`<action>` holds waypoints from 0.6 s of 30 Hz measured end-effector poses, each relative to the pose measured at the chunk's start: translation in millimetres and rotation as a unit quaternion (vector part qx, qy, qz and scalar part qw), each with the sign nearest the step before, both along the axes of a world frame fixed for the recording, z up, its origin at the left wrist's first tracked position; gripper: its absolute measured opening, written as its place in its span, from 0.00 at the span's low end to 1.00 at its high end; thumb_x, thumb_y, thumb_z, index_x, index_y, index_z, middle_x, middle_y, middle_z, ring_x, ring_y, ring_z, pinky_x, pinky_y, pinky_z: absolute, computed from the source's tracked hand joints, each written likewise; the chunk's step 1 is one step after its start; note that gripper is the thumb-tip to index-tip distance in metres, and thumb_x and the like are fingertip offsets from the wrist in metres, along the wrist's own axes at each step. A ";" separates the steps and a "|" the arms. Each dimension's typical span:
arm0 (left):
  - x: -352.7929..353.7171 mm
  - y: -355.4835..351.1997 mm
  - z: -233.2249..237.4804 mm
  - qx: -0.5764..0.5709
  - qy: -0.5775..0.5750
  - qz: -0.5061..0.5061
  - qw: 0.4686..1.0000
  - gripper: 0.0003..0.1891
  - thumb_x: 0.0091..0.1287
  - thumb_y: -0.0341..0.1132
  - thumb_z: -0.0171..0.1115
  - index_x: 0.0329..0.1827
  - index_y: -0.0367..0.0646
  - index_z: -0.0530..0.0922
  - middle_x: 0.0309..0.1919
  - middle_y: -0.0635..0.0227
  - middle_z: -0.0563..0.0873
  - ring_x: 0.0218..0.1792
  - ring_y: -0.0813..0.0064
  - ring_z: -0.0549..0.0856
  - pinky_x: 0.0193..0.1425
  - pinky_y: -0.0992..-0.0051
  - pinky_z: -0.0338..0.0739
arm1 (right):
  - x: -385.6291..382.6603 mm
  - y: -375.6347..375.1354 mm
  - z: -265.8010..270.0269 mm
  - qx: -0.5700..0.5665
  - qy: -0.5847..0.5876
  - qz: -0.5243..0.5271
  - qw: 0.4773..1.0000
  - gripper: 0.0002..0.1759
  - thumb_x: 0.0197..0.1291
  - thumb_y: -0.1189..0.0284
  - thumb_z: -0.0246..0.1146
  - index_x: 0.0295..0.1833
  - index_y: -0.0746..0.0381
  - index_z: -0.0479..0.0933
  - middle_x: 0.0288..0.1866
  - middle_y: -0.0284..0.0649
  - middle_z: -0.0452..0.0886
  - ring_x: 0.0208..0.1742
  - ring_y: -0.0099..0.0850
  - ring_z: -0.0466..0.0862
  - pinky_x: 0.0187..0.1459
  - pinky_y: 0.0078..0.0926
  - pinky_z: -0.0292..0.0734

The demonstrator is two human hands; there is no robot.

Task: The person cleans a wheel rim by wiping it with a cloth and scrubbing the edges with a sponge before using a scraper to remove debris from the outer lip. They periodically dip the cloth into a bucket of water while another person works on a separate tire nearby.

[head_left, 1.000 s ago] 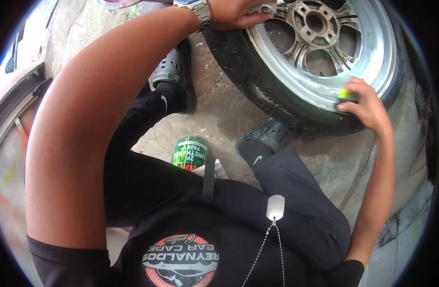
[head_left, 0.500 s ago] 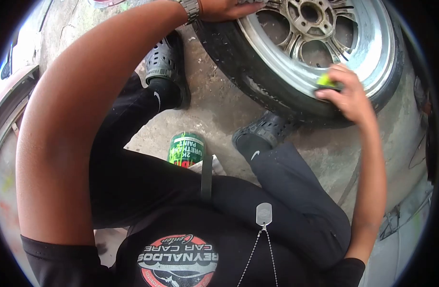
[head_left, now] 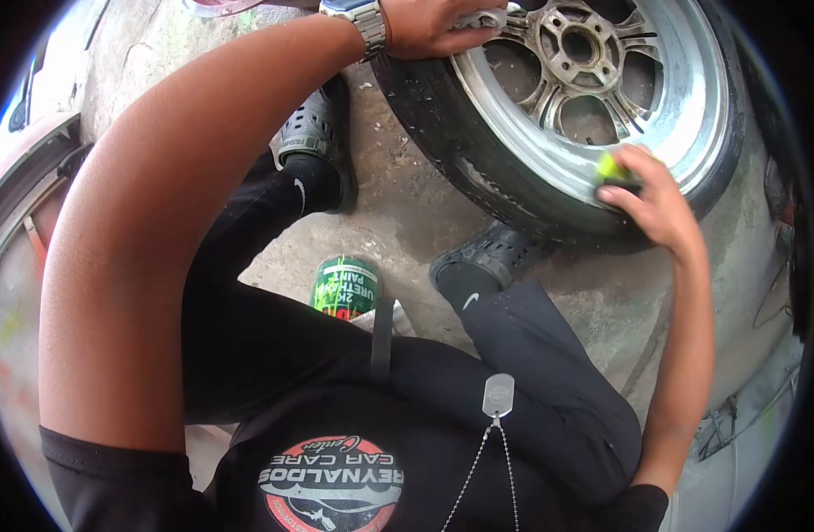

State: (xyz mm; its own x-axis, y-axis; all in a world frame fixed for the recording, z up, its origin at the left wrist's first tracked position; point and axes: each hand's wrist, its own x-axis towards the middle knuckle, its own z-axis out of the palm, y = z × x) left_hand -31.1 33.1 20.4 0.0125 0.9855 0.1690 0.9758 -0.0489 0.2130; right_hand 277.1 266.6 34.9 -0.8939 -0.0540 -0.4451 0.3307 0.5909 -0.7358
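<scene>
A car wheel lies on the floor ahead of me, with a silver rim [head_left: 549, 160] and a black tyre [head_left: 438, 133]. My right hand [head_left: 655, 197] is closed around a small yellow-green and black pad [head_left: 609, 168], pressed to the rim's near inner lip; motion blurs its exact shape. At the far left side of the wheel, my left hand [head_left: 425, 27] grips a crumpled grey-white cloth [head_left: 489, 18] against the rim edge. The left fingers are partly cut off by the top of the view. Spokes and the hub [head_left: 580, 51] look brownish and dirty.
A green paint can [head_left: 347, 284] stands on the concrete floor [head_left: 389, 222] between my legs. My clog-shod feet [head_left: 318, 124] are close to the tyre. A curved panel [head_left: 30, 177] lies at the far left. Cables and a metal frame [head_left: 748, 412] show at the right.
My right hand has shifted slightly down and right along the rim with the pad. The left hand stays on the cloth by the rim. The whole view has shifted a little.
</scene>
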 end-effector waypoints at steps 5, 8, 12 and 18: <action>1.4 0.3 -0.5 -0.009 -0.013 0.006 1.000 0.18 0.60 0.46 0.73 0.49 0.50 0.82 0.47 0.63 0.82 0.55 0.58 0.81 0.61 0.55 0.72 | -6.4 -26.6 -0.1 0.004 0.060 -0.009 0.998 0.15 0.51 0.76 0.75 0.38 0.67 0.74 0.38 0.44 0.77 0.46 0.39 0.77 0.51 0.40 0.72; 0.8 0.8 0.9 0.008 -0.010 -0.001 1.000 0.16 0.61 0.46 0.73 0.48 0.50 0.82 0.46 0.63 0.82 0.54 0.58 0.82 0.60 0.56 0.71 | -25.3 -42.6 2.9 0.013 0.040 0.006 0.999 0.15 0.52 0.73 0.77 0.37 0.65 0.76 0.37 0.42 0.78 0.43 0.41 0.77 0.50 0.40 0.72; -3.7 0.5 -1.5 0.016 -0.014 0.004 1.000 0.16 0.61 0.45 0.73 0.47 0.49 0.82 0.46 0.63 0.82 0.54 0.58 0.82 0.60 0.56 0.71 | 10.9 30.6 14.6 0.148 -0.018 0.020 0.989 0.15 0.47 0.74 0.79 0.36 0.65 0.78 0.36 0.41 0.77 0.45 0.41 0.77 0.51 0.41 0.71; -1.1 0.9 1.2 0.007 -0.019 -0.006 1.000 0.17 0.61 0.46 0.73 0.47 0.49 0.81 0.46 0.62 0.82 0.54 0.58 0.81 0.60 0.56 0.72 | -26.3 -32.6 -0.6 -0.014 0.032 -0.011 0.999 0.17 0.48 0.75 0.80 0.35 0.66 0.76 0.33 0.39 0.77 0.43 0.38 0.76 0.51 0.39 0.70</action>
